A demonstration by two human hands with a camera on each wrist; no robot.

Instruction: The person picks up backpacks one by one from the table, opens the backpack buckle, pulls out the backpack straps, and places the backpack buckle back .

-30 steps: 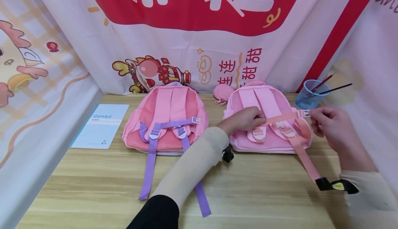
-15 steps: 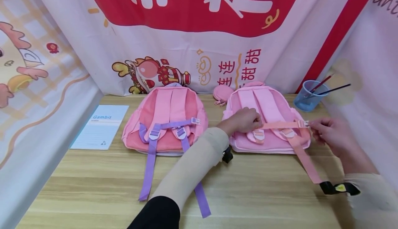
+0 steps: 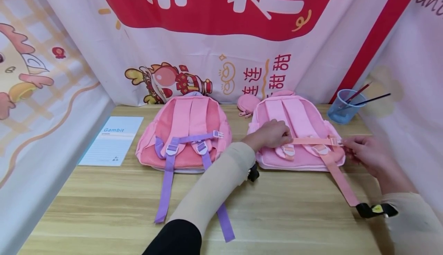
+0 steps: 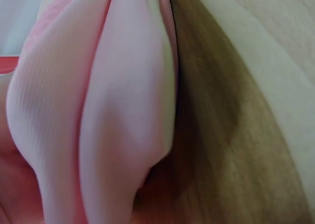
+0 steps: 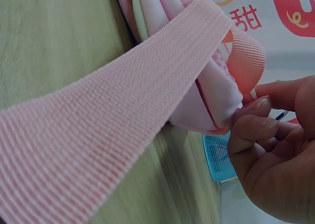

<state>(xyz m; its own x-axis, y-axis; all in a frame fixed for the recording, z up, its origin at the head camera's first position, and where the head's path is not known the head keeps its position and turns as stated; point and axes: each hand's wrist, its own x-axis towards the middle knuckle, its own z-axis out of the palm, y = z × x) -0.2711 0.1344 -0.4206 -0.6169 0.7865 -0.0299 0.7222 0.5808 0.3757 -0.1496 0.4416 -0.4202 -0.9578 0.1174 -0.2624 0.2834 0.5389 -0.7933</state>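
Note:
A pink backpack [image 3: 273, 159] lies on the right with its back panel up. Across it an orange chest strap [image 3: 311, 141] is drawn out level. My left hand [image 3: 271, 134] grips this strap's left part with curled fingers. At the other end my right hand [image 3: 368, 155] pinches the white buckle [image 3: 335, 141] between thumb and fingers. In the right wrist view, a wide orange webbing strap [image 5: 113, 106] crosses in front of the backpack [image 5: 187, 111]. The left wrist view holds mostly the backpack's side [image 4: 123, 86], with only part of my left hand at its edge.
A second pink backpack [image 3: 190, 112] with purple straps lies to the left, beside a pale blue notebook [image 3: 112, 141]. Behind are a round pink pouch [image 3: 248, 103] and a blue cup [image 3: 342, 112] holding pens. Printed cloth walls bound the wooden table [image 3: 277, 216].
My right hand has come down with the buckle, so the orange strap has gone from slanting up to nearly level. The left hand stays almost in place.

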